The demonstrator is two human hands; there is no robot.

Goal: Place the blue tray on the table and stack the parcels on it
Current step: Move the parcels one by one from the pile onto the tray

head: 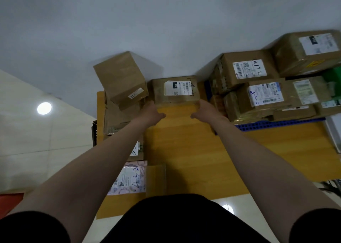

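- Several plain brown boxes (118,121) are sitting piled at the left end of the wooden surface (184,150). A tilted box (120,78) is leaning on top of them, and its small label is too blurred to read.
- Nearer the person, a pink patterned parcel (129,178) is lying flat. Its white label is carrying a barcode and blue handwriting that starts "4-3-2".
- The left hand (153,112) is clasping the near left corner of the middle parcel (175,89), with its fingers running up the box's side and its thumb stretching along the near edge.
- That middle parcel is resting at the far edge of the surface. Its white label is showing "070" on a dark patch beside a barcode.
- The right hand (203,110) is mirroring the grip on the near right corner, so the box is being held between both hands.
- The blue tray (276,125) is lying on the surface just to the right of the right hand.
- Taped parcels are standing stacked on the tray. One front box (263,95) is marked "5-1-2" in blue pen, the box above it (247,69) is bearing QR codes and scrawled digits I cannot read, and a third box (310,49) is topping the pile.
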